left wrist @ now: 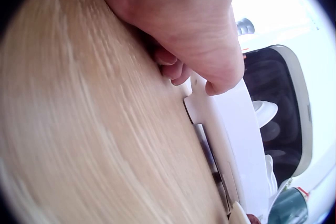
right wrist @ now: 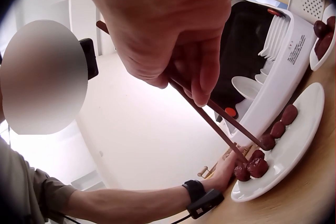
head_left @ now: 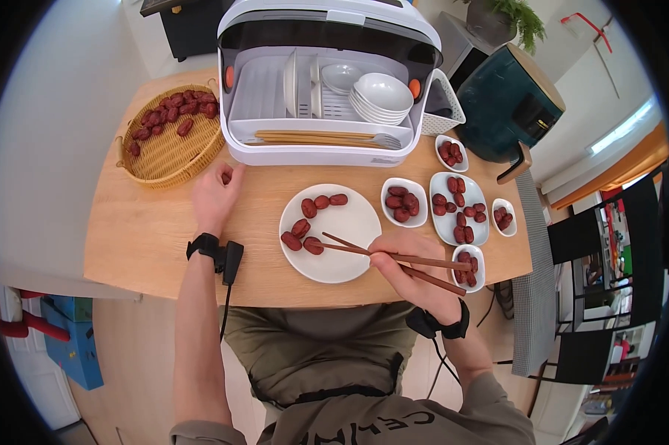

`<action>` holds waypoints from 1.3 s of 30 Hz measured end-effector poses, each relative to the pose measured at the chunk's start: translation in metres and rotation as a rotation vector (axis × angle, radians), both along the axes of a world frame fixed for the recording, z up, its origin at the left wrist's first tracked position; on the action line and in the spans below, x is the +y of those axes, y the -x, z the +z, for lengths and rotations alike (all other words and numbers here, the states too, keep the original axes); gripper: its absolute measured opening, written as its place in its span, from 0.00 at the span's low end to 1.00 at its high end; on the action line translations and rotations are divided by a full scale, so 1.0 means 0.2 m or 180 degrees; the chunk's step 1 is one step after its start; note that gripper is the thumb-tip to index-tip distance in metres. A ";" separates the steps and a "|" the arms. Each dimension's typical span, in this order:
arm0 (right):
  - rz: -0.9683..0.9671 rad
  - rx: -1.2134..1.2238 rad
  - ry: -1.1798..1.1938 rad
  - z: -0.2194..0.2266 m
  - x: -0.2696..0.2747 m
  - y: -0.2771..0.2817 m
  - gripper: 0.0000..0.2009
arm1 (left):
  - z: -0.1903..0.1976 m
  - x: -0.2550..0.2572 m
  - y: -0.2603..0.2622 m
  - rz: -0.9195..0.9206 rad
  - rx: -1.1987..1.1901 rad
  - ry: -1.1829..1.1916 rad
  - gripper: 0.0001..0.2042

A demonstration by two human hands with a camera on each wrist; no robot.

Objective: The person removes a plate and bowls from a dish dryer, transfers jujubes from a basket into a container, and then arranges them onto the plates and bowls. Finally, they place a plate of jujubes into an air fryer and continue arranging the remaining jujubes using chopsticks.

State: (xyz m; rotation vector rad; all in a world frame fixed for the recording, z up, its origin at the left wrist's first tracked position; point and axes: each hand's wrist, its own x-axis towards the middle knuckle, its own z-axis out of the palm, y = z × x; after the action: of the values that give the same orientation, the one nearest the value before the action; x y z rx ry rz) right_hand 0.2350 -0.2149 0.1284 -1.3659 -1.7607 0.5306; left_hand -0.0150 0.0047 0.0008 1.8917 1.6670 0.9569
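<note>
My right hand (head_left: 412, 267) grips a pair of brown wooden chopsticks (head_left: 431, 261) over a round white plate (head_left: 353, 215). Their tips stand apart; in the head view one overlaps a red date (head_left: 313, 245) near the plate's front, the other is over bare plate. Several more dates (head_left: 321, 202) lie on the plate in a bent line along its left and far side. On the table, left of the plate, my left hand (head_left: 217, 194) rests with fingers loosely curled and nothing in it. The left wrist view shows that hand (left wrist: 184, 29) close to the white dish box.
A round wicker tray (head_left: 156, 167) with dates stands at the far left. The white dish box (head_left: 312, 154) holds bowls, plates and chopsticks. Small white dishes of dates (head_left: 403, 202) surround a squarish plate (head_left: 442, 230) on the right. Behind them stands a dark green air fryer (head_left: 501, 104).
</note>
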 end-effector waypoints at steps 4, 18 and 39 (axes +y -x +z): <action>0.0084 0.0058 0.0002 -0.01 0.01 0.01 0.02 | 0.00 0.00 0.00 0.0023 0.0058 -0.0040 0.21; -0.0937 -0.0140 -0.0252 0.12 -0.31 -0.33 0.03 | -0.05 0.03 0.01 -0.0119 -0.0117 0.0083 0.20; -0.2561 0.0167 -0.0014 0.20 -0.84 -0.63 0.06 | -0.03 0.02 0.01 -0.0076 0.0028 0.0016 0.20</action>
State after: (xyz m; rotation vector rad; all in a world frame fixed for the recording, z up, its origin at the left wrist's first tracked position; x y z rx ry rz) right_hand 0.3618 -0.3825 0.1690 -1.8713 -1.0271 0.1095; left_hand -0.0161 0.0088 -0.0054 1.9110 1.6465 0.9353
